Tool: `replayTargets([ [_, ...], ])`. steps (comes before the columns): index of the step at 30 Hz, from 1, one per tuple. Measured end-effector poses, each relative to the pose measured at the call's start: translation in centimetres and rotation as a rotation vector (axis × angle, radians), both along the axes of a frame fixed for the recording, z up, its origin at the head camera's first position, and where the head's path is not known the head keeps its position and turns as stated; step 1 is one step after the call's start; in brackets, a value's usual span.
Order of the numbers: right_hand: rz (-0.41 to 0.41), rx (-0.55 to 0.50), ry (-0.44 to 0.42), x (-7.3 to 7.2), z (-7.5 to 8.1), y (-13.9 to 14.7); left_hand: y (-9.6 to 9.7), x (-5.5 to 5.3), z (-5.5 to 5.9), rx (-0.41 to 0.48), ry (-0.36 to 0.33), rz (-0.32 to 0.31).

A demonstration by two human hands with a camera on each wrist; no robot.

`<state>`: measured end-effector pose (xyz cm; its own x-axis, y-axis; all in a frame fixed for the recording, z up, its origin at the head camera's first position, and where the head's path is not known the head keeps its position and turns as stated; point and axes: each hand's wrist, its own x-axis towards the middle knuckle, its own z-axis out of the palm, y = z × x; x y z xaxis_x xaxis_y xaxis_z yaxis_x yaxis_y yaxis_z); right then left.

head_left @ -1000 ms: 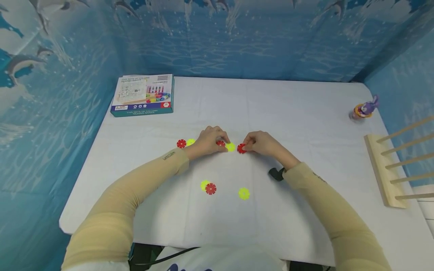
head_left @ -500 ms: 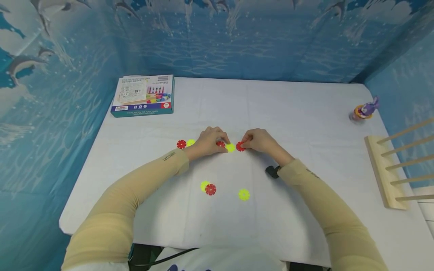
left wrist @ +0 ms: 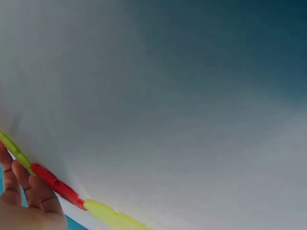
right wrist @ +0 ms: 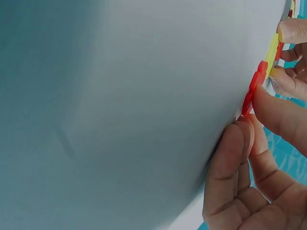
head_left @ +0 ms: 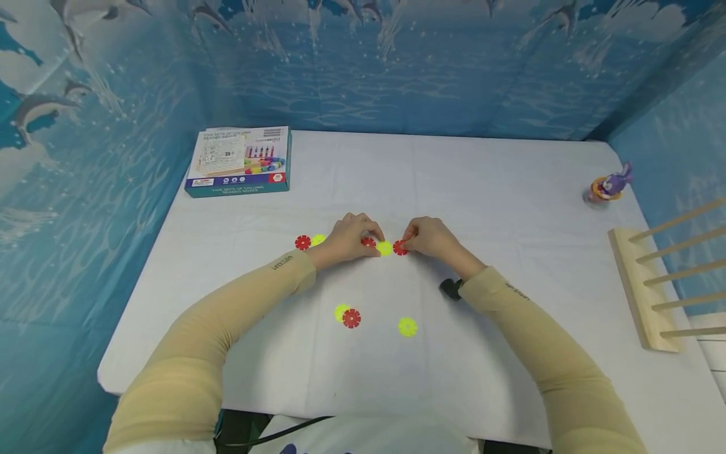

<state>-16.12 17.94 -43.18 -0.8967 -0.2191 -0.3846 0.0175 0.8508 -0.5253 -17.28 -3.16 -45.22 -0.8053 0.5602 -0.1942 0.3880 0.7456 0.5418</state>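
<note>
A row of red and yellow notched interlocking discs crosses the table, partly hidden under my left hand (head_left: 348, 235). That hand's thumb and a finger grip the edges of the yellow disc (head_left: 385, 248) at the row's right end, beside a red disc (head_left: 368, 242). My right hand (head_left: 432, 239) pinches another red disc (right wrist: 253, 88) between thumb and fingers. In the right wrist view this red disc meets the yellow one's edge; whether their slots are joined cannot be told. The left wrist view shows red and yellow discs linked edge to edge.
Nearer the person lie a red disc (head_left: 351, 318) overlapping a yellow one (head_left: 341, 312), and a single yellow disc (head_left: 408, 326). A boxed set (head_left: 238, 162) sits back left. A purple-topped figure (head_left: 609, 185) and a wooden peg rack (head_left: 646, 290) stand at right.
My right hand has moved slightly left, bringing its red disc closer to the yellow disc. My left hand has stayed in place.
</note>
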Motion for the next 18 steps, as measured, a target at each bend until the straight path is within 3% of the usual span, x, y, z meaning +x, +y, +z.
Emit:
replayTargets([
  [18,0.0,-0.004,0.002,-0.03,-0.12,0.18,0.2,0.51,0.95,-0.033,-0.011,-0.015],
])
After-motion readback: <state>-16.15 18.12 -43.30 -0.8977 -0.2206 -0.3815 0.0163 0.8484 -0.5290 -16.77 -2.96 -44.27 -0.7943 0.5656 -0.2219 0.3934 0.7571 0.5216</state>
